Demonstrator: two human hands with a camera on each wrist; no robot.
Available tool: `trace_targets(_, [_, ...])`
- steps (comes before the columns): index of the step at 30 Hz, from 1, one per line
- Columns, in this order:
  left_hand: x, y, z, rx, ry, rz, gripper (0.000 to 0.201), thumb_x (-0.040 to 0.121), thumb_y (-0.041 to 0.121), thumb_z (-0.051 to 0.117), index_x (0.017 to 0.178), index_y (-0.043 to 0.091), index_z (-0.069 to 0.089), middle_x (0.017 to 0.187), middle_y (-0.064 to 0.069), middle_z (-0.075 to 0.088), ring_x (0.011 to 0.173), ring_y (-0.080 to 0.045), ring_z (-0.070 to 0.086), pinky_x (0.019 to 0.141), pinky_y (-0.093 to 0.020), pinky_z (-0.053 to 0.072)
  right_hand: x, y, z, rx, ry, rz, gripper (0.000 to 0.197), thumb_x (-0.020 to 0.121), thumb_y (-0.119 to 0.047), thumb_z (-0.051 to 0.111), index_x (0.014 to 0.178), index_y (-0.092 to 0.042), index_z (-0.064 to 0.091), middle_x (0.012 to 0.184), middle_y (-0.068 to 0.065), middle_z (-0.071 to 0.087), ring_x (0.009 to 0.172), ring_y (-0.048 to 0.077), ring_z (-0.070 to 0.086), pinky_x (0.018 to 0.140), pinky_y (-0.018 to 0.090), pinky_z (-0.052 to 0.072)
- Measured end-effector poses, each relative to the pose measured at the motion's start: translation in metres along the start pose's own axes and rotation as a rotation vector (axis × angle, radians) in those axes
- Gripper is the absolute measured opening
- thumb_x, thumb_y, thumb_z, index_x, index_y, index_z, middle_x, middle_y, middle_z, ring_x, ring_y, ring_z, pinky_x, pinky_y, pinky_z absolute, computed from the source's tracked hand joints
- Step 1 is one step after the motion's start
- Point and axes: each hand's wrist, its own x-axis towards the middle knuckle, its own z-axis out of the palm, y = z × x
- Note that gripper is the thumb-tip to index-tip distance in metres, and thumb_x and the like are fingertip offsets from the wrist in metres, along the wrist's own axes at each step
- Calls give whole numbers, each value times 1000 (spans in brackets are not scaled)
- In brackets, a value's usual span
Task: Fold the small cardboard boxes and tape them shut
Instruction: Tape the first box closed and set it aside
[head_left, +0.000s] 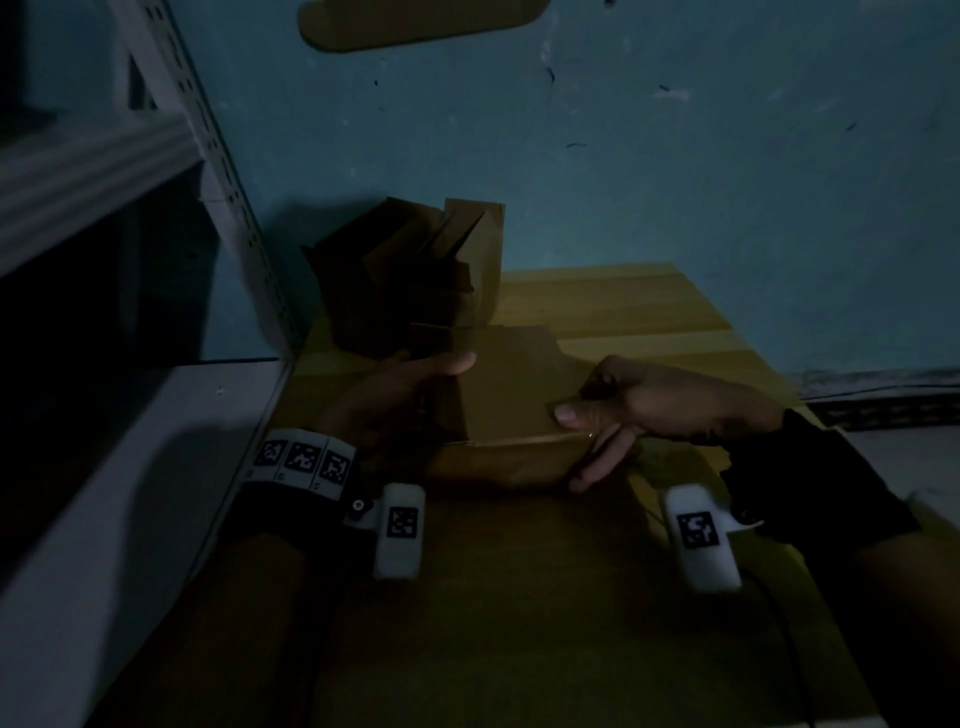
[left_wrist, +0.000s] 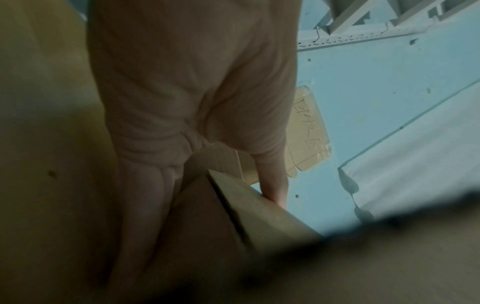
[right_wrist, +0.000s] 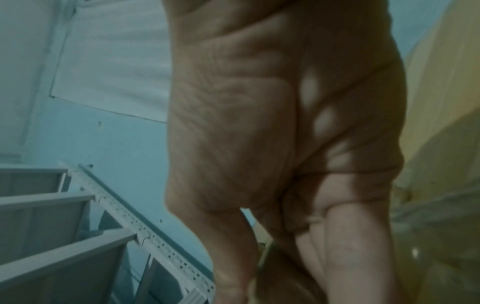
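A small brown cardboard box (head_left: 511, 400) sits on the wooden table (head_left: 519, 597) in the dim head view, flaps partly folded. My left hand (head_left: 405, 395) grips its left side, thumb over the top edge. My right hand (head_left: 623, 410) holds the right side, thumb on top and fingers down the front corner. In the left wrist view the left hand (left_wrist: 194, 115) wraps a box edge (left_wrist: 249, 205), thumb on the far side. The right wrist view is mostly filled by the right hand (right_wrist: 285, 144), with a strip of cardboard (right_wrist: 270, 267) between thumb and fingers.
A pile of unfolded cardboard boxes (head_left: 415, 280) stands behind the held box at the table's back left. A grey metal shelving rack (head_left: 130, 260) lines the left side. The blue wall (head_left: 675, 156) carries a taped cardboard piece (head_left: 421, 21).
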Motion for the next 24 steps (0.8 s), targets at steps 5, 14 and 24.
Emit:
trace_targets(5, [-1,0,-1,7,4,4,71,72,39,81,133,18,51,128,-8,63,114,-29,62,71,-35,57,6,9,-11,-3,-81,5,41,91,-35,59,113,0,63,105,24,75,102,33,74,105,46,51])
trace_targets(14, [-9,1,6,13,53,-6,34,88,35,67,113,17,55,109,-7,63,95,-25,61,67,-33,46,11,31,-1,-12,26,-116,22,95,8,55,111,3,70,108,18,76,102,29,74,85,33,62])
trace_targets(24, [-20,5,16,-64,26,46,14,96,33,54,100,19,57,97,-4,62,85,-20,61,65,-30,47,-2,16,-10,-42,137,-181,39,101,-29,50,99,3,71,95,23,76,89,39,75,89,52,59])
